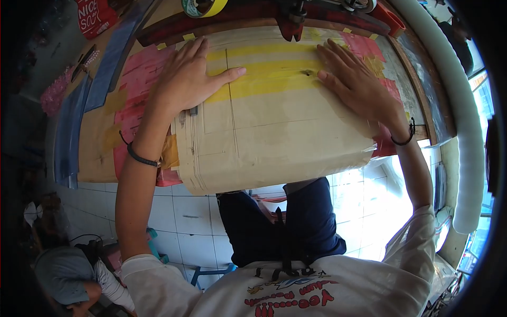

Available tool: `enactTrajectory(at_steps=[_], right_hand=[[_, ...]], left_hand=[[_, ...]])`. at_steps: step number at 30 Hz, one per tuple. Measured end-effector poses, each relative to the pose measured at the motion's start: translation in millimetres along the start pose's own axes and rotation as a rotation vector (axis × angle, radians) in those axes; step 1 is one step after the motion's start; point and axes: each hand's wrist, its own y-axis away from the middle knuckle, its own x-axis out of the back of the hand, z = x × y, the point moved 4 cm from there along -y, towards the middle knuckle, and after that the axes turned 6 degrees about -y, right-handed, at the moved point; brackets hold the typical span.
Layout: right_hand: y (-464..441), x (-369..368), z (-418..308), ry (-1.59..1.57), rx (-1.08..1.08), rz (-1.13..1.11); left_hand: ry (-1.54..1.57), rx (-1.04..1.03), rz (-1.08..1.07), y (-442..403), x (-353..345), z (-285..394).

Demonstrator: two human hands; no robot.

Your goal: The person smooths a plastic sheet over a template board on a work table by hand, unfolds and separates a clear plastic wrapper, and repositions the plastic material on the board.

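A beige sheet [280, 142] covers the front of the worktable and droops over its near edge, with pencil-like lines drawn on it. Bands of yellow tape [269, 71] run across its far part. My left hand [193, 79] lies flat on the sheet's left side, fingers pointing away and thumb stretched out over the yellow tape. On the right side, my right hand [359, 87] rests palm down with fingers extended, its fingertips close to the end of the yellow tape. Neither hand grips anything. A small grey piece [194, 110] shows beside my left wrist.
Along the far side runs a dark red metal bar [243, 25] with a pointed fitting. A tape roll [206, 7] sits above it. Blue plastic strips [113, 66] lie at left; a long white roll [467, 132] borders the right. Another person [63, 274] is at lower left.
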Motion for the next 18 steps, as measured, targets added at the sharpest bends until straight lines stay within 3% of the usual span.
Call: enactTrajectory(at_steps=[18], right_hand=[[-19, -11, 19, 0.003, -0.006, 0.04]], left_hand=[[-0.032, 0.03, -0.045, -2, 0, 0]])
